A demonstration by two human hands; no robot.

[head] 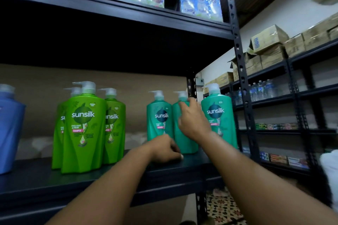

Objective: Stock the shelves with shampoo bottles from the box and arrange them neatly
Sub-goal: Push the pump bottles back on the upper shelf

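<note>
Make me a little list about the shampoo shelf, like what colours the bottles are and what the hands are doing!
place: dark metal shelf in a storeroom
light green bottles: three, bunched together
teal bottles: three, on the right
middle teal bottle: right hand lies on its front
right teal bottle: stands nearest the shelf's end
left hand: fingers curled, resting on the shelf by the left teal bottle
blue bottle: far left

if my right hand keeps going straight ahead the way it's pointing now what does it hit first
Most likely the middle teal bottle. The right hand already reaches over its front, fingers spread near the shoulder and pump, so there looks to be no gap left. Whether the fingers already touch it is unclear from this view.
</note>
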